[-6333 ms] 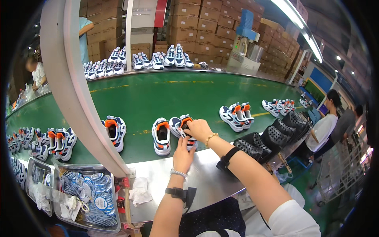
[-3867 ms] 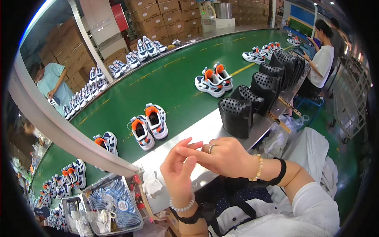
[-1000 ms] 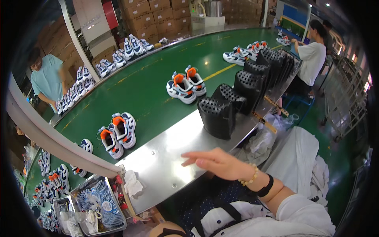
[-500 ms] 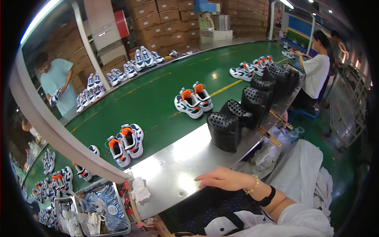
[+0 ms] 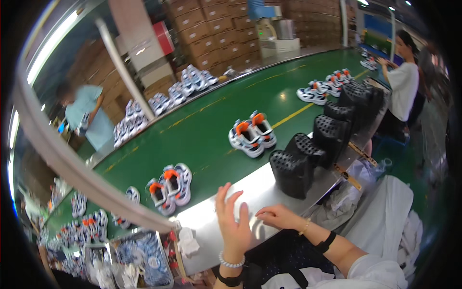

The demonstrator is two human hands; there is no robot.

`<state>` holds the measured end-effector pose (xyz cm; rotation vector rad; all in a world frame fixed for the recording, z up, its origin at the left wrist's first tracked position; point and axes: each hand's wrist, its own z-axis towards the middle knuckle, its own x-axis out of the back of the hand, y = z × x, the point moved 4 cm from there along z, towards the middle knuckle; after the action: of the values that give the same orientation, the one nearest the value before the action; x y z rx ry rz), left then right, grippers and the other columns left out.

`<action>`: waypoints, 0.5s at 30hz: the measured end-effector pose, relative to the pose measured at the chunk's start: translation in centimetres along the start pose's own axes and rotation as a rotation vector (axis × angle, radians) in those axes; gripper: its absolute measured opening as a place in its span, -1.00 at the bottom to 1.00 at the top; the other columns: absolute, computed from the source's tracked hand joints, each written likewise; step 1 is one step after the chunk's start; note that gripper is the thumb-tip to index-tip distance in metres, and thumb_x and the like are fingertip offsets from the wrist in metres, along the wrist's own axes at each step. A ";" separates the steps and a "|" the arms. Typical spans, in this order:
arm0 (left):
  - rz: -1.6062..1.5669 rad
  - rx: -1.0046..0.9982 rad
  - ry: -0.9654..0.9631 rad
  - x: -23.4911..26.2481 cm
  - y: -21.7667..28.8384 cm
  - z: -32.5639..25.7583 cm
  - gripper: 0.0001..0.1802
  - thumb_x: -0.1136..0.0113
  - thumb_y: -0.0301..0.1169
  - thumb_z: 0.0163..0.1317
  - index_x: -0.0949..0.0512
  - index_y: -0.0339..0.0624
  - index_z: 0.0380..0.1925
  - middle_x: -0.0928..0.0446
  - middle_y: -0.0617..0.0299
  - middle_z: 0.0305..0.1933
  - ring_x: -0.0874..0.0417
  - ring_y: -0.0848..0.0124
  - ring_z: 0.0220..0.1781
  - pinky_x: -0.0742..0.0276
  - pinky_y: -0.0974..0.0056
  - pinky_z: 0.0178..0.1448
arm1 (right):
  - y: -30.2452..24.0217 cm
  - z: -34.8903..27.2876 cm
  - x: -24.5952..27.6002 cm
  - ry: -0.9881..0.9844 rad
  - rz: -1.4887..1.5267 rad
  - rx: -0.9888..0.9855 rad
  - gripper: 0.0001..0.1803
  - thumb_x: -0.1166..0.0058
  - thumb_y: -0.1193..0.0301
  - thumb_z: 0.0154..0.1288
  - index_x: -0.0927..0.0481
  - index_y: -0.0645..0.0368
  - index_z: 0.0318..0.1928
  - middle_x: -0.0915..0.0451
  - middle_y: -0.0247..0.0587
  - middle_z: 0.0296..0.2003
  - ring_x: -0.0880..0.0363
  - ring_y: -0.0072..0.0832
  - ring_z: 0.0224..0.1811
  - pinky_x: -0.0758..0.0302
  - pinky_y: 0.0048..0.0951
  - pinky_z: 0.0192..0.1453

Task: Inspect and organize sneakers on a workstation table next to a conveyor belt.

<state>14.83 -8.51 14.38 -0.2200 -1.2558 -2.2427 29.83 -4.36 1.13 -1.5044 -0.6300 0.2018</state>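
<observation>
My left hand (image 5: pixel 233 221) is raised over the metal ledge (image 5: pixel 204 250), its fingers spread and nothing in them. Beside it, my right hand (image 5: pixel 281 216) hovers over the same ledge near its edge, empty, with the fingers loosely stretched and slightly bent. Beyond my left hand, a pair of white and navy sneakers with orange linings (image 5: pixel 169 188) stands on the green conveyor belt (image 5: pixel 211 139). Another such pair of sneakers (image 5: pixel 252 135) is farther along the belt. Neither hand touches a shoe.
Black perforated shoe-shaped blocks (image 5: pixel 291 176) line the ledge to the right. Metal trays (image 5: pixel 144 260) hold blue-and-white pieces at the lower left. A crumpled white cloth (image 5: pixel 187 242) lies on the ledge. A curved post (image 5: pixel 72 156) crosses the left. Two co-workers (image 5: pixel 404 84) (image 5: pixel 91 115) are at the belt.
My left hand has come up into view from below. My right hand has shifted slightly right in the picture; the whole scene has moved right and tilted as my head turned.
</observation>
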 end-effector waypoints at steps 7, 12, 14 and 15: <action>0.179 -0.182 -0.099 -7.8 -5.6 9.6 -0.67 -0.09 -0.43 0.23 -0.48 -0.24 0.01 -0.32 -0.01 0.29 -0.30 0.03 0.33 -0.21 0.08 0.35 | 1.7 0.5 1.1 0.097 0.172 0.162 -0.73 -0.08 0.23 0.37 -0.64 0.16 -0.12 -0.41 -0.44 -0.69 -0.18 -0.74 -0.64 -0.18 -0.55 -0.53; 0.327 -0.253 -0.282 -16.1 -10.9 16.7 -0.56 -0.11 -0.42 0.19 -0.43 -0.26 0.10 -0.30 0.03 0.32 -0.37 0.03 0.29 -0.30 0.08 0.34 | 1.5 0.8 1.1 0.074 0.116 0.147 -0.71 -0.09 0.18 0.35 -0.64 0.11 -0.12 -0.45 -0.30 -0.68 -0.27 -0.62 -0.66 -0.28 -0.48 -0.50; 0.393 -0.292 -0.376 -19.3 -11.5 18.6 -0.49 -0.14 -0.30 0.17 -0.42 -0.21 0.13 -0.31 0.07 0.33 -0.43 0.00 0.21 -0.38 0.07 0.25 | 2.2 0.5 1.2 0.070 0.031 0.102 -0.69 -0.07 0.14 0.35 -0.64 0.09 -0.12 -0.46 -0.22 -0.67 -0.30 -0.58 -0.65 -0.30 -0.45 -0.49; 0.440 -0.302 -0.428 -20.5 -12.2 19.0 -0.47 -0.15 -0.24 0.16 -0.43 -0.17 0.14 -0.30 0.09 0.34 -0.46 -0.03 0.14 -0.42 0.05 0.21 | 2.5 0.4 0.9 0.086 0.004 0.133 -0.74 -0.03 0.20 0.39 -0.61 0.02 -0.05 -0.37 -0.28 -0.72 -0.22 -0.58 -0.69 -0.22 -0.46 -0.53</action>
<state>22.94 20.15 7.72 -1.0312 -0.9338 -2.0368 30.99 -3.39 -1.11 -1.3791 -0.5344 0.1781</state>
